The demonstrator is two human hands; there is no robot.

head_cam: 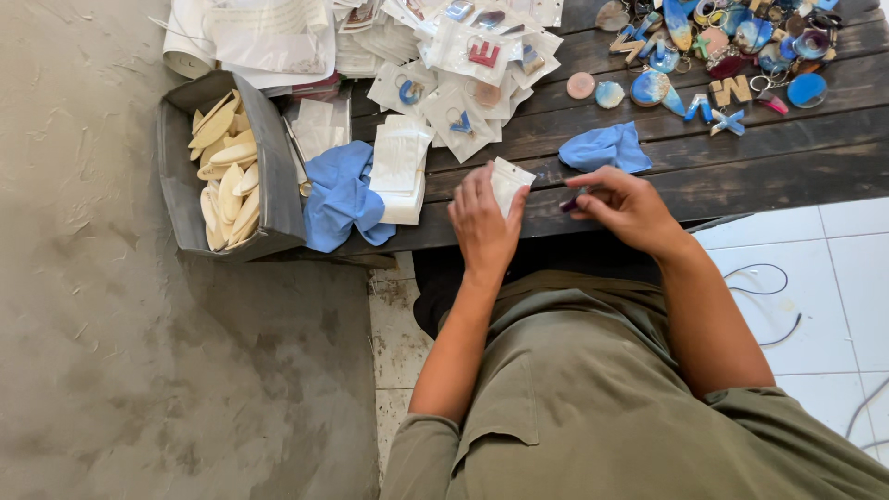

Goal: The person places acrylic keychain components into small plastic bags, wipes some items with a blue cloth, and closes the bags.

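Hands meet at the near edge of the dark plank desk. The left hand pinches a small white clear-fronted plastic pouch between thumb and fingers, holding it upright just above the edge. The right hand has its fingertips pressed together on a small dark purple piece, just beside the pouch but apart from it.

Doing this well seems to come down to the pouch mouth — the left thumb and forefinger should spread it open, not squeeze it flat, and the mouth should tilt toward the right hand. The purple piece would go in best narrow end first, held near its back so the fingers do not block the opening. Whether the mouth is open now cannot be told.

Behind the hands lies a crumpled blue cloth; another blue cloth hangs over the desk's left end beside a stack of empty white pouches. Filled pouches pile toward the far edge — loose resin keyrings in blue and wood tones crowd the far right corner. A grey tray of pale wooden oval blanks sits at the left end.
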